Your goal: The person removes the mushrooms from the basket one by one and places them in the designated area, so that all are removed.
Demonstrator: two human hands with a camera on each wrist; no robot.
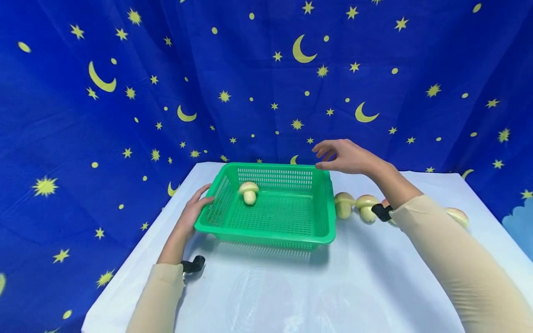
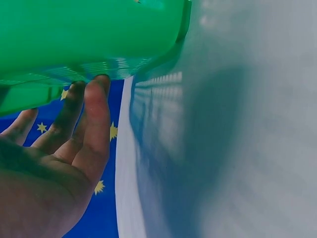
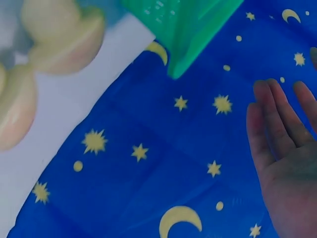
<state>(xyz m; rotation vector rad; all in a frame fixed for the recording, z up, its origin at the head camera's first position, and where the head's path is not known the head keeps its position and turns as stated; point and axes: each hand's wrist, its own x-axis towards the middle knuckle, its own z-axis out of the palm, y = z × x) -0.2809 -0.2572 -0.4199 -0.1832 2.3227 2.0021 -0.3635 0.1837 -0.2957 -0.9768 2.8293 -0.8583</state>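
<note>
A green plastic basket [image 1: 270,237] with slotted walls stands on the white table. One toy mushroom [image 1: 249,193] with a pale stem and tan cap is inside, near the back left. My left hand [image 1: 195,210] is against the basket's left side, and its nearly straight fingers touch the wall under the rim in the left wrist view. Over the back right corner hovers my right hand [image 1: 347,156], fingers loosely bent around nothing. Right of the basket lie several more mushrooms, among them one beside the wall [image 1: 343,206] and another [image 1: 367,208]; my right forearm partly hides one.
A farther mushroom [image 1: 458,216] sits past the right forearm. Behind the table [image 1: 258,296] hangs a blue curtain [image 1: 250,69] with yellow stars and moons. Black wrist straps show on the left wrist [image 1: 194,264] and right wrist [image 1: 381,212].
</note>
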